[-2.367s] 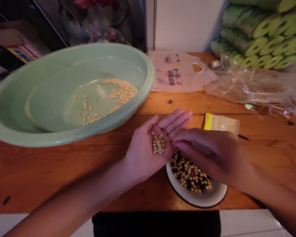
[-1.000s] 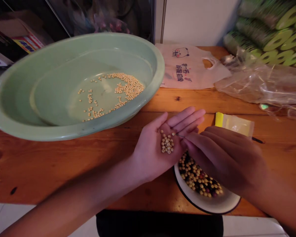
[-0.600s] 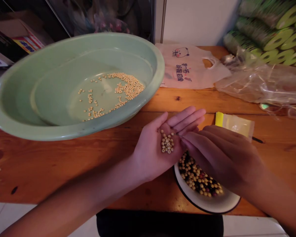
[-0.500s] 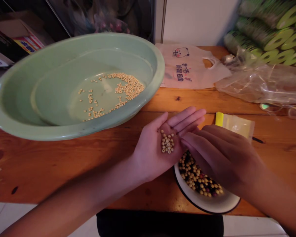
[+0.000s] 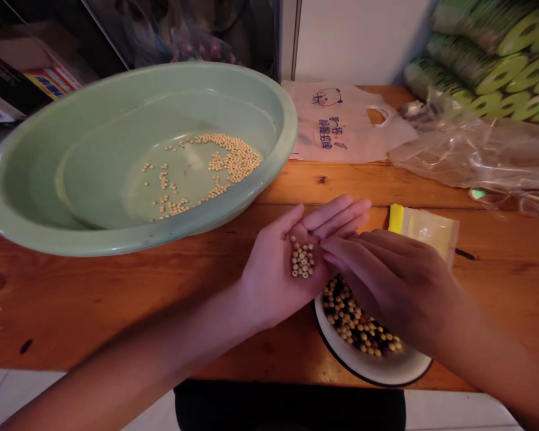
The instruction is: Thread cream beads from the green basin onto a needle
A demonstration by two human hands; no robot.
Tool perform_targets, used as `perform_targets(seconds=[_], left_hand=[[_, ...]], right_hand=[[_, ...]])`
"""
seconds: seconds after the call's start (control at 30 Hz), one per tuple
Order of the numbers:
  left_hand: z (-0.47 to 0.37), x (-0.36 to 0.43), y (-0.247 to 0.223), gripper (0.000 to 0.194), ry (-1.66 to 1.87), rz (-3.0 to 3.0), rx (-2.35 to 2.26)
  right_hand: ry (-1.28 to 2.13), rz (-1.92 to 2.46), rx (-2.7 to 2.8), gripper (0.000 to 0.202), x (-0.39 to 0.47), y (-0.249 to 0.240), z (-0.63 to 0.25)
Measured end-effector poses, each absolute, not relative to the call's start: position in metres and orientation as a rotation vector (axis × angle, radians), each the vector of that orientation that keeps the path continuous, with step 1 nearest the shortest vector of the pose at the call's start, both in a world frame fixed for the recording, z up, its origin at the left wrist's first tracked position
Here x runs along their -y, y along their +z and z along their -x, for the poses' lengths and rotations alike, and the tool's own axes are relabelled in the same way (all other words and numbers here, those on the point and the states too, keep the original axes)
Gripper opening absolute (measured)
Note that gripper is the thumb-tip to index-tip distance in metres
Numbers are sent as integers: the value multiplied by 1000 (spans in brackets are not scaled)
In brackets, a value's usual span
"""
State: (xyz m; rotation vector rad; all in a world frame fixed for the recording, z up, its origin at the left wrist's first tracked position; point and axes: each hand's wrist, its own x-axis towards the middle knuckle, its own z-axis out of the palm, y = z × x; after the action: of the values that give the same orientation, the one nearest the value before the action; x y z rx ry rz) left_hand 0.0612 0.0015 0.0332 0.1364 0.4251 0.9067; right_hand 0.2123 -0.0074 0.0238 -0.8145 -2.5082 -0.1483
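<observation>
My left hand (image 5: pixel 269 281) is turned palm up, its fingers stretched out, holding a small heap of pale wooden beads (image 5: pixel 302 261) in the palm; dark holes show in some. Above its finger side is my right hand (image 5: pixel 399 281), thumb and forefinger pinched together by the beads; what they hold, if anything, cannot be made out. Under my right hand stands a white dark-rimmed bowl (image 5: pixel 363 365) with yellowish, dark and a few reddish beads, partly covered. A large green basin (image 5: pixel 130 239) at the left contains many more pale beads (image 5: pixel 236 157).
On the wooden table (image 5: pixel 170 281), a printed plastic bag (image 5: pixel 354 134) lies behind my hands. A small yellow-edged packet (image 5: pixel 426 230) lies right, near a clear plastic bag (image 5: pixel 458 149) and eyeglasses (image 5: pixel 512 197). Green rolls (image 5: pixel 498 75) are stacked at the back right.
My right fingertips have shifted slightly left, closer to the beads in my left palm. The whole view has moved a little; the heap looks much the same.
</observation>
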Motion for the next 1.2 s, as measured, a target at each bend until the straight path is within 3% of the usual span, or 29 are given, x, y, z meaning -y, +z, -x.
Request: perform_targets(seconds=[0.1, 0.2, 0.37, 0.5, 0.63, 0.87, 1.2], left_hand=[[-62, -3, 33, 53, 893, -118, -458], [-64, -4, 32, 51, 909, -77, -506], [-66, -4, 30, 47, 936, -9, -513], [-65, -3, 33, 49, 931, -18, -494], [-63, -4, 35, 50, 915, 23, -507], [-62, -5, 28, 49, 945, -40, -462], [-62, -3, 30, 52, 931, -53, -458]], right_hand=[[133, 933, 2385, 14, 8, 23, -214], [630, 1023, 2075, 20, 6, 28, -217], [1554, 785, 1655, 24, -3, 30, -226], [1874, 613, 1472, 22, -6, 25, -231], [1782, 635, 1530, 17, -6, 30, -233], [1403, 635, 2131, 13, -4, 48, -231], [1096, 815, 2168, 24, 0, 39, -228]])
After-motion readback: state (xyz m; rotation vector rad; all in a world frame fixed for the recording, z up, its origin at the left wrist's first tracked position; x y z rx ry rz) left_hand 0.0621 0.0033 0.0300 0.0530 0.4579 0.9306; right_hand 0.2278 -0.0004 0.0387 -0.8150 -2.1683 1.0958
